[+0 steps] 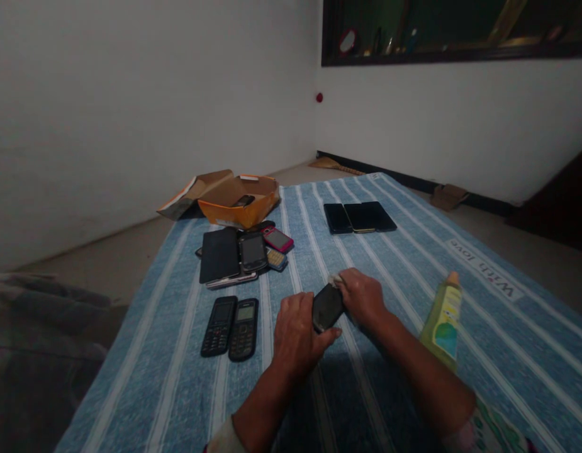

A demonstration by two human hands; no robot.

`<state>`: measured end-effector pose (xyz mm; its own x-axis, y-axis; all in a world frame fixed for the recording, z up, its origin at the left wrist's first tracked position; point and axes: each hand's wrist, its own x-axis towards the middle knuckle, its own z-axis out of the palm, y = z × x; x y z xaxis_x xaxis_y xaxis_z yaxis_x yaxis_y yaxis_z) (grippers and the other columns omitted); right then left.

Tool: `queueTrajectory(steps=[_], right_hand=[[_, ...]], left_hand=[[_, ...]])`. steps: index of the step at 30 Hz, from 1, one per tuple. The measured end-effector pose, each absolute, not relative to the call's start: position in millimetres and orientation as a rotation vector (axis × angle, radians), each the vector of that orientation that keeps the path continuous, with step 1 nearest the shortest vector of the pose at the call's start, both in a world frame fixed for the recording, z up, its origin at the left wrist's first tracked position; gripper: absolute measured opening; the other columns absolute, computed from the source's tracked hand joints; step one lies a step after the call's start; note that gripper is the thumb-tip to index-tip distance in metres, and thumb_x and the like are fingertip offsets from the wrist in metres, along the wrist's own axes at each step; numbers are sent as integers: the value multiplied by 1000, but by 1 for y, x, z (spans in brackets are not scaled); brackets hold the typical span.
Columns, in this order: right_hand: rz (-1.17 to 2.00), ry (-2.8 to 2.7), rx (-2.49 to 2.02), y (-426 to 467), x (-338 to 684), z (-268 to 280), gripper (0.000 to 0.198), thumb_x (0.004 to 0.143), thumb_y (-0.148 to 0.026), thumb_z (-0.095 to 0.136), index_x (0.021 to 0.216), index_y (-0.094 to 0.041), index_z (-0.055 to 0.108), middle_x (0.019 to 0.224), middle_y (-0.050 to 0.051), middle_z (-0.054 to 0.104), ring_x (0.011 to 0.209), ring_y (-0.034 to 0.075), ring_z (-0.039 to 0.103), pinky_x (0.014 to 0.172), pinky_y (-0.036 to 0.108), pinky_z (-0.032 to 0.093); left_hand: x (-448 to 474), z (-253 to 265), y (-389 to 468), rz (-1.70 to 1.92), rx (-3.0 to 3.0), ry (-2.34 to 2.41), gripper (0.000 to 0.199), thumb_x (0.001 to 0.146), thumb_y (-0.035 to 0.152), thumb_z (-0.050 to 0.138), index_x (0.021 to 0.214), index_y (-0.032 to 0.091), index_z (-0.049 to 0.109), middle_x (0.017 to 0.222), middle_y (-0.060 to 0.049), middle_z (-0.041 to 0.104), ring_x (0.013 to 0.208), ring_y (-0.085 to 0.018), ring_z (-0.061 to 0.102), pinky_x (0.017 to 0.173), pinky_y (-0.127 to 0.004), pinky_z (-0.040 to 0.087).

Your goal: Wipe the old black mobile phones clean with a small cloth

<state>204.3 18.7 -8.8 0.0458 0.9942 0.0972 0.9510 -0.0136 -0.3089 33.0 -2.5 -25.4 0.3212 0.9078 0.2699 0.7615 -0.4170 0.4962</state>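
My left hand (pixel 297 327) grips a dark mobile phone (pixel 327 308) by its left side, thumb along the near edge. At the phone's upper right, my right hand (pixel 363 296) is closed on a small whitish cloth (pixel 335 279) that touches the phone's edge. Left of my hands, two black keypad phones (pixel 219 327) lie side by side. Beyond them is a pile with a black tablet-like slab (pixel 219 255), a dark phone (pixel 253 251), a pink-edged phone (pixel 278 240) and a yellowish keypad phone (pixel 276 259).
An open orange cardboard box (pixel 243 214) with a phone inside stands at the far left of the blue striped cloth (pixel 309 251). Several dark phones (pixel 361 217) lie in a row at the far right. A bottle of greenish liquid (pixel 444 324) lies near my right forearm.
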Motion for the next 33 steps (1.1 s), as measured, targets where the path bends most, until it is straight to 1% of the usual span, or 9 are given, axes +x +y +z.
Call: queueTrajectory(steps=[2, 5, 8, 15, 19, 22, 27, 33], right_hand=[[166, -2140, -2119, 23, 196, -6, 22, 95, -18, 40, 100, -18, 62, 103, 11, 67, 91, 20, 65, 71, 27, 41], [162, -2273, -2157, 23, 187, 1, 23, 92, -12, 40, 102, -16, 61, 100, 13, 69, 92, 22, 67, 72, 28, 42], [186, -2340, -2126, 20, 184, 7, 23, 92, -13, 41, 103, -15, 61, 99, 14, 70, 94, 23, 67, 74, 28, 43], [257, -2420, -2083, 11, 182, 6, 23, 90, -15, 43, 102, -15, 63, 98, 16, 71, 95, 26, 68, 74, 31, 44], [302, -2442, -2018, 4, 183, 6, 23, 91, -19, 45, 103, -14, 64, 97, 16, 71, 94, 27, 68, 73, 31, 44], [312, -2443, -2008, -1, 183, 5, 23, 90, -20, 45, 103, -14, 64, 97, 16, 71, 94, 28, 68, 73, 31, 44], [332, -2455, -1985, -9, 180, 1, 24, 88, -20, 50, 107, -12, 62, 99, 15, 72, 95, 28, 68, 75, 32, 44], [329, -2479, -1968, -18, 180, 2, 22, 87, -20, 52, 105, -15, 63, 95, 14, 72, 93, 27, 68, 71, 30, 42]], left_hand=[[34, -28, -4, 653, 2354, 1556, 53, 65, 38, 76, 109, 15, 58, 101, -11, 62, 97, -32, 54, 83, -45, 48], [36, -29, -4, 598, 2354, 1585, 42, 71, 32, 73, 105, 13, 58, 98, -10, 60, 96, -30, 52, 82, -42, 47], [38, -28, -3, 590, 2319, 1577, 35, 70, 29, 73, 99, 14, 60, 95, -9, 58, 95, -28, 51, 82, -39, 46], [36, -27, -3, 623, 2287, 1540, 27, 69, 24, 72, 93, 17, 60, 93, -7, 56, 93, -26, 50, 82, -38, 46], [34, -28, -4, 648, 2286, 1494, 28, 69, 25, 71, 94, 17, 61, 95, -7, 56, 93, -27, 50, 82, -39, 46], [33, -28, -5, 630, 2277, 1490, 29, 69, 24, 71, 95, 16, 61, 96, -8, 55, 94, -27, 49, 82, -39, 46], [35, -25, -6, 596, 2277, 1484, 26, 72, 24, 68, 96, 17, 61, 96, -8, 55, 94, -27, 48, 82, -39, 45], [35, -21, -8, 562, 2263, 1501, 25, 72, 23, 69, 95, 16, 61, 96, -7, 54, 96, -27, 48, 85, -38, 45]])
